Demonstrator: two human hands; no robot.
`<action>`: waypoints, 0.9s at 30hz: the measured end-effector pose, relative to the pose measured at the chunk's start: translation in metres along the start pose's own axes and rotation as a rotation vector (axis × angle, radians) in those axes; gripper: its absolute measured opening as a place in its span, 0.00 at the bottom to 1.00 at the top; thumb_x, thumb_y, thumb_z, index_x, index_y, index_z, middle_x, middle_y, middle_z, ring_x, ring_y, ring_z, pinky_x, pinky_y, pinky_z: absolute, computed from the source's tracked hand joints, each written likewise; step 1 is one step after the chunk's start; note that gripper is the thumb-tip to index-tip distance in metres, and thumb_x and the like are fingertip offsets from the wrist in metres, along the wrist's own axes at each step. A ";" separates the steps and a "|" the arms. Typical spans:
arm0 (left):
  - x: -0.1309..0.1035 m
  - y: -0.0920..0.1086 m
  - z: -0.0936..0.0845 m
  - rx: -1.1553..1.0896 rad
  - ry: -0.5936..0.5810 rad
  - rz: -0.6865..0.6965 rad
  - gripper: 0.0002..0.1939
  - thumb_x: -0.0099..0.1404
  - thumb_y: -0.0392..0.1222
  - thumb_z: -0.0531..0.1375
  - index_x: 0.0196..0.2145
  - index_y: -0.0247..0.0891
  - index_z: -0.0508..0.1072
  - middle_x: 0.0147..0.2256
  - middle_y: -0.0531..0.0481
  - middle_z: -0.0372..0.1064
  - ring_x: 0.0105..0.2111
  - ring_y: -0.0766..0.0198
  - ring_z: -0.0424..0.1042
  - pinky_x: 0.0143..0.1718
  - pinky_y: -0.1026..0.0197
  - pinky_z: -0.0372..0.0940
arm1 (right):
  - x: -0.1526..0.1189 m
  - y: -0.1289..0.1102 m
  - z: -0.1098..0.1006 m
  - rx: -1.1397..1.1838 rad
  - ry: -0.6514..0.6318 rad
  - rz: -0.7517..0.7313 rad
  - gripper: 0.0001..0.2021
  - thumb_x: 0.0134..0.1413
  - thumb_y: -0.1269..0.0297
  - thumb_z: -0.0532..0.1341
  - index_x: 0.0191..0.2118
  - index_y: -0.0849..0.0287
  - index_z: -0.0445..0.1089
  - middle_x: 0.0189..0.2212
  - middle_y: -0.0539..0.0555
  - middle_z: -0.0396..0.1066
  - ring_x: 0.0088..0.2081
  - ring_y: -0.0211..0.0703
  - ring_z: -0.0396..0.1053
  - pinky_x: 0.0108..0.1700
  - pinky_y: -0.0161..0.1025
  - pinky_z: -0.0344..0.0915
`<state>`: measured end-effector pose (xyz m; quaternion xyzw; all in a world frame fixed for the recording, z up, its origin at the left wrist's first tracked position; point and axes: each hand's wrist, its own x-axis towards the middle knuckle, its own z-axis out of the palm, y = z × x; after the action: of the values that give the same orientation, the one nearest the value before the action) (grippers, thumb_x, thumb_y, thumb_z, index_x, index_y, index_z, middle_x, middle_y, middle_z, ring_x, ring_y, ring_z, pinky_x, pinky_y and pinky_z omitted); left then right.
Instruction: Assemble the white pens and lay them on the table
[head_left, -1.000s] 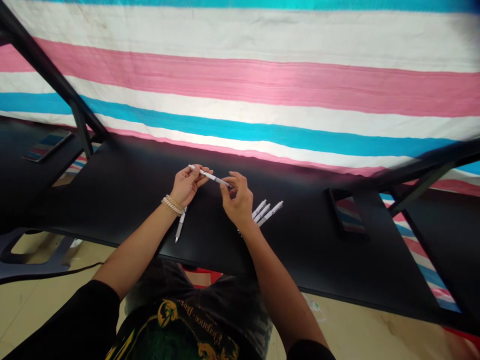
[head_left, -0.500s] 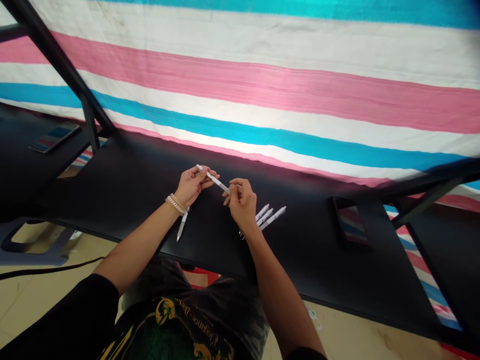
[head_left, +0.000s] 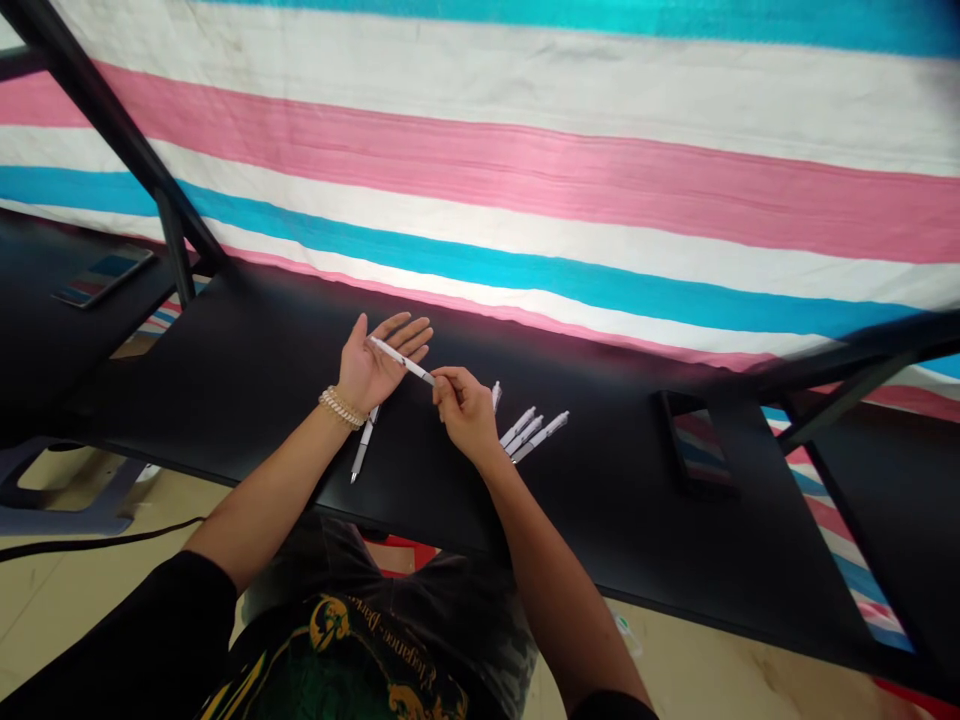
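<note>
A white pen (head_left: 405,360) is pinched at its lower right end by my right hand (head_left: 466,408). Its other end lies against the palm of my left hand (head_left: 376,365), which is turned up with the fingers stretched out. Below my left wrist, a second white-and-grey pen (head_left: 361,455) rests on the black table, its upper end partly hidden by the wrist. To the right of my right hand lie several more white pens (head_left: 541,436), side by side at a slant, some partly hidden behind the hand and forearm.
The black table (head_left: 600,520) runs under my hands. A dark phone-like device (head_left: 697,440) lies on its right part, another phone (head_left: 105,277) on the far left surface. Behind the table hangs a striped sheet (head_left: 525,180), with black metal bars (head_left: 127,130) at the sides.
My left hand has let go of the pen and spread its fingers flat. My right hand has moved slightly left and down, with the pen still in its fingers.
</note>
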<state>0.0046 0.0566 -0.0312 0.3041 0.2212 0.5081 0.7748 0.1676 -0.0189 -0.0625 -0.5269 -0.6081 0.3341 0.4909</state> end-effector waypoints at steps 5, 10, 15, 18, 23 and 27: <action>-0.004 0.000 0.002 -0.022 0.021 -0.029 0.18 0.69 0.50 0.53 0.50 0.37 0.72 0.52 0.39 0.74 0.54 0.50 0.74 0.59 0.45 0.64 | -0.003 -0.008 0.003 -0.051 0.014 -0.032 0.12 0.67 0.57 0.55 0.42 0.57 0.72 0.24 0.48 0.68 0.22 0.34 0.62 0.25 0.33 0.59; -0.008 -0.002 0.005 -0.061 0.025 -0.089 0.21 0.70 0.49 0.51 0.56 0.39 0.68 0.53 0.40 0.73 0.51 0.50 0.75 0.56 0.42 0.65 | -0.004 -0.011 0.000 -0.076 0.049 -0.037 0.12 0.65 0.60 0.56 0.40 0.59 0.74 0.24 0.48 0.69 0.23 0.34 0.62 0.27 0.33 0.60; -0.008 0.000 0.004 -0.102 -0.010 -0.077 0.25 0.73 0.55 0.47 0.56 0.38 0.69 0.53 0.38 0.73 0.50 0.49 0.75 0.54 0.43 0.67 | -0.002 -0.011 -0.002 -0.046 0.060 -0.027 0.12 0.65 0.58 0.56 0.42 0.59 0.74 0.25 0.48 0.69 0.23 0.34 0.62 0.28 0.33 0.59; -0.008 -0.001 0.004 -0.095 -0.021 -0.096 0.23 0.73 0.53 0.48 0.56 0.38 0.69 0.52 0.39 0.73 0.49 0.50 0.76 0.53 0.44 0.67 | -0.003 -0.012 -0.002 -0.058 0.069 -0.036 0.11 0.65 0.60 0.56 0.41 0.59 0.74 0.25 0.48 0.69 0.23 0.34 0.63 0.28 0.33 0.59; -0.008 0.001 0.004 -0.121 -0.043 -0.110 0.25 0.74 0.56 0.45 0.57 0.40 0.69 0.52 0.40 0.73 0.50 0.49 0.75 0.52 0.42 0.67 | -0.003 -0.012 -0.002 -0.044 0.084 -0.033 0.12 0.65 0.59 0.56 0.40 0.59 0.74 0.25 0.48 0.69 0.24 0.34 0.63 0.28 0.33 0.59; -0.008 0.002 0.005 -0.121 -0.036 -0.103 0.26 0.74 0.56 0.45 0.57 0.39 0.70 0.51 0.40 0.73 0.49 0.50 0.76 0.52 0.43 0.68 | -0.002 -0.011 -0.003 -0.055 0.093 -0.028 0.12 0.65 0.58 0.56 0.41 0.59 0.74 0.25 0.48 0.68 0.23 0.34 0.62 0.27 0.33 0.58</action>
<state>0.0030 0.0489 -0.0260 0.2541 0.1918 0.4744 0.8207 0.1669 -0.0235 -0.0517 -0.5466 -0.6007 0.2858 0.5086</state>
